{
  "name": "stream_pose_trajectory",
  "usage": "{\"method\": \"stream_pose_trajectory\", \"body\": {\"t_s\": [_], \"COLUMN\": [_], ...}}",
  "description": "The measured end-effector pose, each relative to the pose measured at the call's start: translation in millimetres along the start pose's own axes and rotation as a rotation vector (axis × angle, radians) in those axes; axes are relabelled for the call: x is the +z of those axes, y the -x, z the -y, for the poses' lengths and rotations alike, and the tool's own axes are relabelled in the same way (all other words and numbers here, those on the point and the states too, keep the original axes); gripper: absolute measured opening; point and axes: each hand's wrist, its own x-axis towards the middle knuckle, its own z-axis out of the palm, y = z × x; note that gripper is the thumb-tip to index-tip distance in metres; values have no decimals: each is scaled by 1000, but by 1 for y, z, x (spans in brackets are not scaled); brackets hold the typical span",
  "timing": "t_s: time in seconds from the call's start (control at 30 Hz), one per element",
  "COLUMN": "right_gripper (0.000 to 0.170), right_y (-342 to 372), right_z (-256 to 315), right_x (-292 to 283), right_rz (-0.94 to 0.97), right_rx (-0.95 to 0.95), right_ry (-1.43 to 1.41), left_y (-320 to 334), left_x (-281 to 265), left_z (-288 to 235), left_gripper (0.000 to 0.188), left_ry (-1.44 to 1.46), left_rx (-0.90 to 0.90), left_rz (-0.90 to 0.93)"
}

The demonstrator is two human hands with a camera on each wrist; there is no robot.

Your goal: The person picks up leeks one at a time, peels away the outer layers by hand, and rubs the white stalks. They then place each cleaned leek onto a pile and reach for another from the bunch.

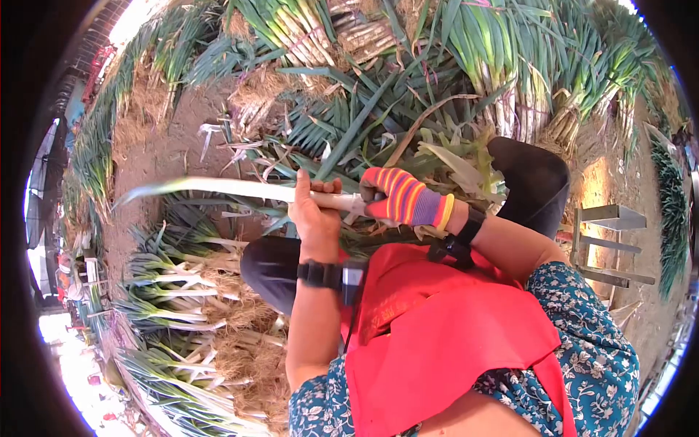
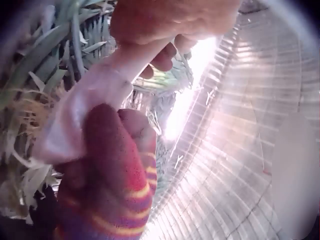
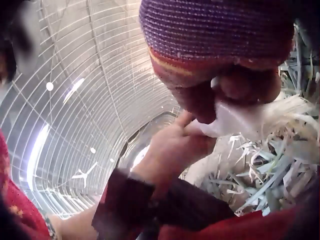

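Observation:
A long white leek (image 1: pixel 240 189) lies crosswise in front of the person's lap, its pale green tip to the left. The bare left hand (image 1: pixel 318 213) grips its lower shaft, thumb along the top. At the root end is the right hand (image 1: pixel 408 198), in a striped purple, red and yellow glove, with thumb and fingers pinching the stalk. In the left wrist view a loose whitish outer skin (image 2: pixel 70 117) spreads from the stalk under the gloved thumb. Pale roots (image 3: pixel 287 117) stick out past the gloved fingers in the right wrist view.
Beyond the hands lies a heap of cut green leaves (image 1: pixel 342 127). Tied leek bundles (image 1: pixel 484 44) stand behind it. Loose leeks with brown roots (image 1: pixel 186 298) lie at the lower left. A metal frame (image 1: pixel 611 218) stands at right, beside the person's dark-clad knee (image 1: pixel 528 178).

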Motion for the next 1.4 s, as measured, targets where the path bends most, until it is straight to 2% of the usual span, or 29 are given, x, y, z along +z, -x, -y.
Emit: {"method": "stream_pose_trajectory", "body": {"t_s": [0.03, 0.07, 0.13, 0.17, 0.2, 0.23, 0.33, 0.53, 0.57, 0.6, 0.67, 0.7, 0.73, 0.77, 0.8, 0.83, 0.87, 0.9, 0.93, 1.0, 1.03, 1.07, 1.1, 1.13, 1.17, 1.2, 1.27, 1.33, 1.4], "right_gripper": [28, 28, 21, 28, 28, 28, 24, 16, 14, 14, 14, 16, 18, 17, 20, 22, 29, 35, 40, 46, 49, 49, 50, 55, 52, 50, 45, 42, 38], "right_y": [4, 4, 1, 5, 9, 13, 23, 29, 32, 36, 47, 53, 61, 61, 61, 62, 62, 59, 58, 51, 46, 39, 34, 27, 24, 24, 41, 55, 73], "right_z": [9, 0, -26, -12, -17, -22, -29, -13, -4, 6, 29, 43, 53, 52, 56, 38, -3, -34, -54, -62, -43, -32, -34, 7, -12, -40, -28, -6, -4], "right_x": [-1, 2, 11, 7, 10, 11, 13, 7, 3, -2, -16, -31, -47, -62, -82, -100, -113, -120, -119, -104, -89, -74, -53, -49, -34, -24, -17, -31, -41], "right_rz": [91, 106, -5, 119, 135, 109, 12, -67, 26, 28, 88, 72, 42, -202, -179, -174, -192, -217, -235, -317, -260, -289, -249, 62, 110, 263, 62, 123, 179], "right_rx": [192, 202, -223, 21, 35, 64, 79, 79, 320, 331, 15, -61, -137, -307, 141, 232, 6, -202, -405, -389, -155, -306, -207, 154, 47, 87, -63, -18, 47], "right_ry": [-180, -174, 95, 73, 77, 32, -40, -90, -290, -288, -77, -46, -16, 344, -117, -387, -127, 565, 1257, 1145, 875, 787, 529, 300, 265, 240, 232, 371, 513], "left_y": [-11, -19, -31, -31, -30, -25, -36, -51, -55, -59, -75, -80, -92, -90, -90, -83, -68, -55, -48, -35, -26, -18, -16, -8, 3, 13, 21, 19, -4], "left_x": [-11, -20, -32, -31, -30, -20, -14, -8, -11, -14, -25, -28, -37, -37, -35, -22, -6, 3, 4, 6, 9, 10, 7, 11, 16, 19, 20, 14, 2], "left_z": [10, 17, 33, 47, 61, 64, 75, 89, 95, 99, 94, 94, 92, 89, 86, 79, 71, 66, 63, 65, 66, 67, 71, 70, 67, 62, 47, 29, 1], "left_gripper": [25, 25, 26, 26, 26, 26, 25, 19, 19, 20, 19, 21, 23, 22, 20, 20, 18, 17, 17, 22, 28, 37, 48, 48, 49, 51, 47, 41, 35], "left_ry": [4, 1, 16, -113, -241, -165, -393, -462, -511, -560, -864, -720, -763, -558, -348, -352, -254, -158, -241, -274, -249, -228, -249, -259, -263, -267, -346, -104, -35], "left_rx": [-4, -92, -179, -220, -268, -291, -335, -385, -378, -374, -162, -143, -212, -266, -305, -295, -329, -361, -387, -314, -321, -339, -354, -344, -331, -319, -289, -274, -245], "left_rz": [-11, -15, -35, -136, -234, -310, -282, -183, -222, -263, -376, -507, -451, -369, -286, -274, -128, 13, 140, 272, 277, 280, 321, 331, 344, 357, 371, 451, 447]}}
